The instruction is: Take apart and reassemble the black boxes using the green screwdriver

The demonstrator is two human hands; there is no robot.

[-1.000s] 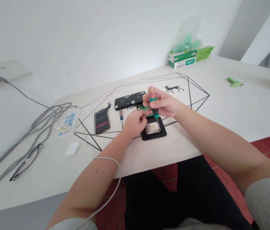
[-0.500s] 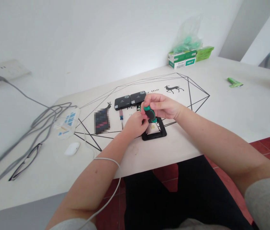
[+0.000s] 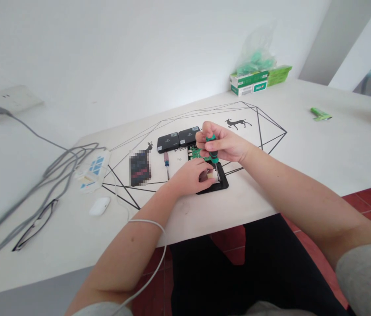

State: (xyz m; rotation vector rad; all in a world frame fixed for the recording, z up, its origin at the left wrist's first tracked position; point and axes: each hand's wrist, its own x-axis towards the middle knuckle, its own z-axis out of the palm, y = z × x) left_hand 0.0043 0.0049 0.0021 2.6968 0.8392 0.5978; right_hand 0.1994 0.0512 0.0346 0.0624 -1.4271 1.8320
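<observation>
In the head view my right hand [image 3: 221,142] is closed round the green-and-black handle of a screwdriver [image 3: 212,151]. Its metal shaft points down, with the tip at the right side of a black plastic casing [image 3: 224,177]. My left hand [image 3: 190,176] lies over the casing's left side, thumb and fingers spread apart on a pale metallic part [image 3: 212,174] inside it. That hand covers much of this part. Just behind the casing lies a green circuit board [image 3: 197,152], partly hidden by my hands.
Two black boxes [image 3: 168,142] sit side by side behind. A second screwdriver [image 3: 167,163] and a pixelated dark item [image 3: 140,168] lie left. Farther left are a white case [image 3: 99,206], glasses [image 3: 37,224] and coiled cable [image 3: 56,175]. Green-white boxes [image 3: 249,81] stand against the wall.
The screwdriver has gone from slanted to nearly upright, its tip now at the casing's right side. My left hand has shifted from beside the handle down onto the casing, fingers spreading.
</observation>
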